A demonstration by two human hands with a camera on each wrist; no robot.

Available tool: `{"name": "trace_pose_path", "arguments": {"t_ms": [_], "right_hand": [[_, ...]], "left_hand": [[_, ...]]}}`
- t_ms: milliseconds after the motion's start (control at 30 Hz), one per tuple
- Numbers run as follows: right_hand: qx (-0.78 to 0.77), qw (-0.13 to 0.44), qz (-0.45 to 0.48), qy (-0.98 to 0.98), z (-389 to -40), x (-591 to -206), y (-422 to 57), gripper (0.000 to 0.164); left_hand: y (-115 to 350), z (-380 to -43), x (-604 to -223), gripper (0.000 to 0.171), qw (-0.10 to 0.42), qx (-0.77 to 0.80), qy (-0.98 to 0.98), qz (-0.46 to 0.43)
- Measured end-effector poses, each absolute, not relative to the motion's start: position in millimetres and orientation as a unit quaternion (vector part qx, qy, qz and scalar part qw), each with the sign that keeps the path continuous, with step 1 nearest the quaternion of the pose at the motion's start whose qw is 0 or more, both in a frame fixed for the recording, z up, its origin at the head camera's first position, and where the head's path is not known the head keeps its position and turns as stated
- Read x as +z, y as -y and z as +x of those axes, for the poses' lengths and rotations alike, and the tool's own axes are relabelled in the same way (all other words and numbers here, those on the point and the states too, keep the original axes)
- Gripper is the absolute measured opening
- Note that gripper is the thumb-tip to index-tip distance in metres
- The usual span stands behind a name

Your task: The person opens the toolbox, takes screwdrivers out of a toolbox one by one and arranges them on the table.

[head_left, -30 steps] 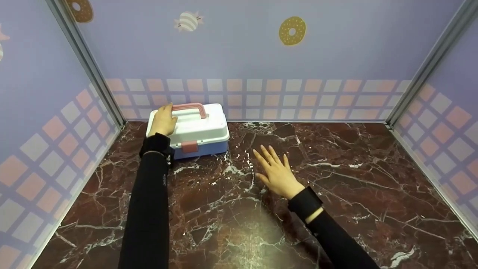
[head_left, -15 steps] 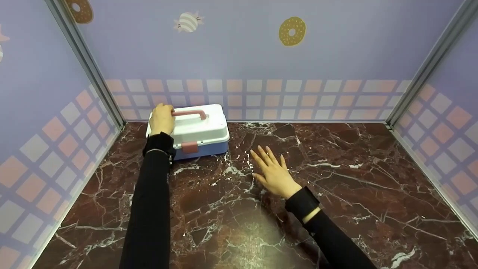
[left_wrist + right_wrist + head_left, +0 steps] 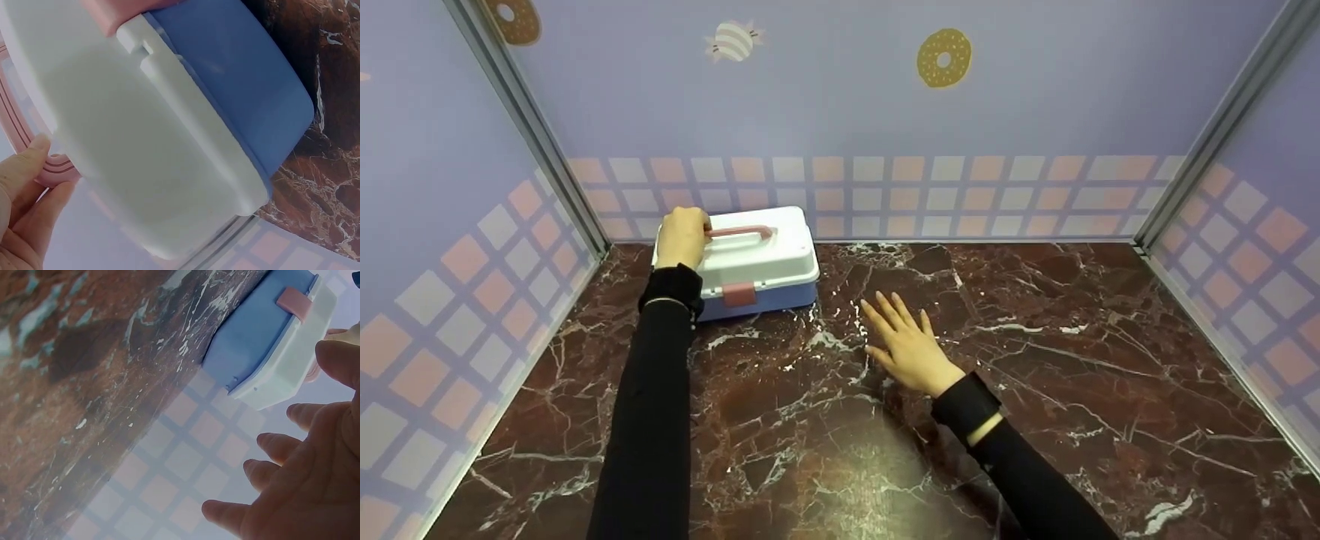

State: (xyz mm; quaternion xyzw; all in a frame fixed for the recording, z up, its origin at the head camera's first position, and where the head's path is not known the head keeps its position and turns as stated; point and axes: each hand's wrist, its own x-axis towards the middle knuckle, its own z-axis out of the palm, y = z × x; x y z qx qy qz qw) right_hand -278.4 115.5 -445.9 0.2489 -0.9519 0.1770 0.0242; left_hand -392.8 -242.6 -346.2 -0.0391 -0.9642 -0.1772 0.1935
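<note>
Left hand (image 3: 681, 236) has the pink handle (image 3: 741, 231) pinched at its left end; the box (image 3: 754, 262), white lid (image 3: 791, 251) on a blue base (image 3: 784, 298), sits back left on the bench (image 3: 1057, 450), near the wall (image 3: 825, 97); pink latch (image 3: 739, 294) faces front; right hand (image 3: 913, 351) is just kinda out to the box's right, spread wide.

The left hand (image 3: 682, 236) hides part of the pink handle (image 3: 739, 232).
</note>
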Motion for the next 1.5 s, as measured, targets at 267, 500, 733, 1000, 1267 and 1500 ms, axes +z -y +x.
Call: {"name": "trace_pose_path", "arguments": {"t_ms": [267,500,733,1000,1267,1500], "right_hand": [[0.186,0.016,0.257,0.948,-280.2,-446.0,-117.3,0.068],[0.209,0.012,0.263,0.942,-279.4,-444.9,-119.4,0.068],[0.225,0.016,0.266,0.937,-282.7,-446.0,-122.2,0.067],[0.261,-0.004,0.254,0.931,-289.9,-449.1,-127.4,0.072],[0.332,-0.015,0.240,0.912,-298.0,-451.7,-129.9,0.076],[0.406,0.015,0.184,0.895,-303.2,-449.3,-129.2,0.069]], "left_hand": [[236.4,-388.6,-341.3,0.007,0.186,-0.159,0.967,-0.068],[229.8,-385.4,-341.4,0.008,0.178,-0.149,0.968,-0.095],[221.9,-383.0,-339.9,0.009,0.169,-0.129,0.970,-0.114],[206.3,-378.5,-340.6,0.010,0.161,-0.136,0.969,-0.128],[193.3,-372.3,-339.6,0.012,0.152,-0.135,0.970,-0.137],[178.6,-366.5,-339.6,0.013,0.144,-0.138,0.968,-0.154]]}}
